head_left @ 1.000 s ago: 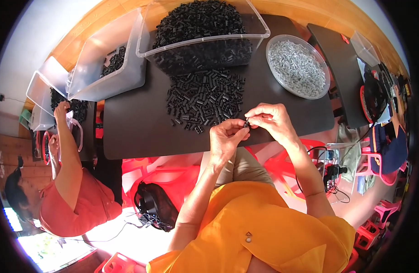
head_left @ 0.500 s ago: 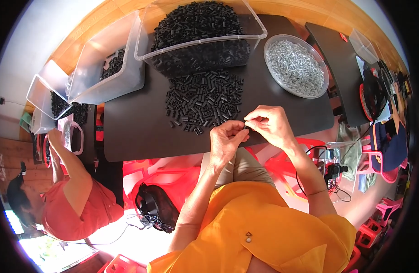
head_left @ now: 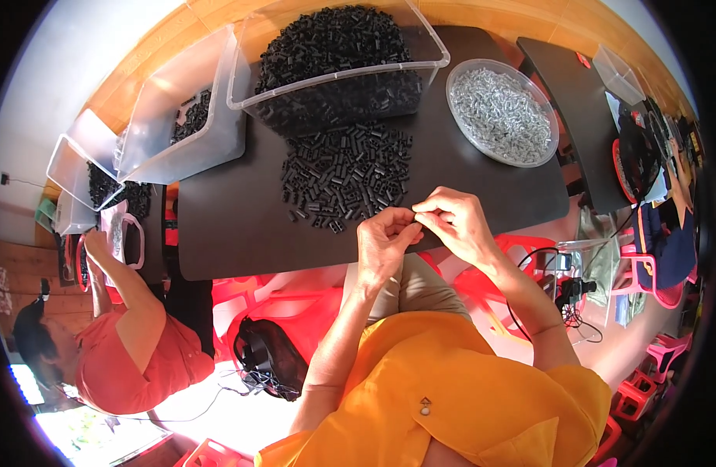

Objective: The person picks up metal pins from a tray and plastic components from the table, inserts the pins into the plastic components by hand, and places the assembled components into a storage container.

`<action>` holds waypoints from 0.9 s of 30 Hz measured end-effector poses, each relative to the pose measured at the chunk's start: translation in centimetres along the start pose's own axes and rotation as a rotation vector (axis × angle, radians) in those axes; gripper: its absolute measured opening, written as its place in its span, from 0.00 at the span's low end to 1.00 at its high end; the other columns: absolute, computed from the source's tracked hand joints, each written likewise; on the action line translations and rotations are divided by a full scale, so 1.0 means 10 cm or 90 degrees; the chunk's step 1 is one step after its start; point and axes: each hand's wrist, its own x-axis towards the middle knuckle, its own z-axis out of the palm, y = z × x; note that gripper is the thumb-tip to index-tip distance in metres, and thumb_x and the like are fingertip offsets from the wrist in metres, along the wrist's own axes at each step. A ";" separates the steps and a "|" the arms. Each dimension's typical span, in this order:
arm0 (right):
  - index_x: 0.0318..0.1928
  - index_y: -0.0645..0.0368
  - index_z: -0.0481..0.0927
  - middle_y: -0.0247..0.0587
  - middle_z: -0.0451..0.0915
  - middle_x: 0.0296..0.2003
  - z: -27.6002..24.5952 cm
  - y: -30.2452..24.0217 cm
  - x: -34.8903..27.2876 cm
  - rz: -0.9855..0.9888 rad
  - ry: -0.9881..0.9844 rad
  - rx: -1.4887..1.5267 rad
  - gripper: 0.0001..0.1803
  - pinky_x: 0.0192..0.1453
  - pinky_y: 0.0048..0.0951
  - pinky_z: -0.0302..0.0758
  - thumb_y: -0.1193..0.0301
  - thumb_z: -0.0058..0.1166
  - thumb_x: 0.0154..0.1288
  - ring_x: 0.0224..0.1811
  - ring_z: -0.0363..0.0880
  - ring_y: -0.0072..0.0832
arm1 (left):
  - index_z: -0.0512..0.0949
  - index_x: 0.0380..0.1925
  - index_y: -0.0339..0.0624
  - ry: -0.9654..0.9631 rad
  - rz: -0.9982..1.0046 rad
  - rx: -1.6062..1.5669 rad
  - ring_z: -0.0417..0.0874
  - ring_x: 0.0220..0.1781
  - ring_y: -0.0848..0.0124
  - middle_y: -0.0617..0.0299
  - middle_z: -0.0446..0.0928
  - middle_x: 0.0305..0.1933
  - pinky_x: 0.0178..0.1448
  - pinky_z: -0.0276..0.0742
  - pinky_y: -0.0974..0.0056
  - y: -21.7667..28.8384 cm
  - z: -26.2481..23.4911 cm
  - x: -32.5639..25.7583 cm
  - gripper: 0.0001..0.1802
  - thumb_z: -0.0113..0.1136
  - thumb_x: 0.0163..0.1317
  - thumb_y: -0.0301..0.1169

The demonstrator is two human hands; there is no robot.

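Both hands meet at the near edge of the dark counter point(head_left: 241, 233): left hand point(head_left: 383, 243) and right hand point(head_left: 455, 226) each hold a pinched grip on one small black plastic piece point(head_left: 414, 220), likely mid-assembly; aligning comes next.

Matt black plastic pieces point(head_left: 346, 175) are heaped on a smooth, dark matt table point(head_left: 233, 233); clear glossy plastic bins point(head_left: 338, 74) and shiny metal bits point(head_left: 502, 113) are shown far.
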 end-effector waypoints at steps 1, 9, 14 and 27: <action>0.35 0.67 0.80 0.42 0.77 0.28 -0.01 -0.01 0.00 0.001 0.000 0.000 0.05 0.29 0.25 0.76 0.84 0.55 0.56 0.26 0.77 0.24 | 0.78 0.35 0.29 0.000 -0.001 0.000 0.82 0.31 0.76 0.59 0.80 0.30 0.38 0.81 0.72 0.01 -0.01 0.00 0.06 0.58 0.57 0.20; 0.49 0.63 0.76 0.40 0.74 0.29 -0.10 -0.06 0.03 -0.045 -0.078 -0.027 0.18 0.36 0.23 0.77 0.85 0.52 0.56 0.30 0.76 0.23 | 0.76 0.37 0.33 -0.053 -0.052 -0.133 0.82 0.33 0.75 0.59 0.80 0.33 0.40 0.80 0.71 0.13 -0.08 0.02 0.07 0.59 0.57 0.19; 0.53 0.60 0.69 0.43 0.71 0.36 -0.15 -0.21 0.06 -0.151 -0.111 -0.330 0.28 0.42 0.36 0.75 0.76 0.61 0.48 0.38 0.73 0.38 | 0.76 0.36 0.33 -0.046 -0.096 -0.153 0.81 0.34 0.75 0.59 0.80 0.34 0.42 0.80 0.70 0.18 -0.10 0.04 0.08 0.60 0.56 0.20; 0.26 0.56 0.69 0.36 0.66 0.24 -0.20 0.05 0.21 -0.405 -0.161 -0.659 0.17 0.24 0.29 0.73 0.58 0.59 0.49 0.21 0.74 0.27 | 0.78 0.38 0.31 -0.069 -0.122 -0.137 0.80 0.36 0.76 0.59 0.80 0.34 0.44 0.77 0.72 0.20 -0.08 0.03 0.10 0.61 0.56 0.24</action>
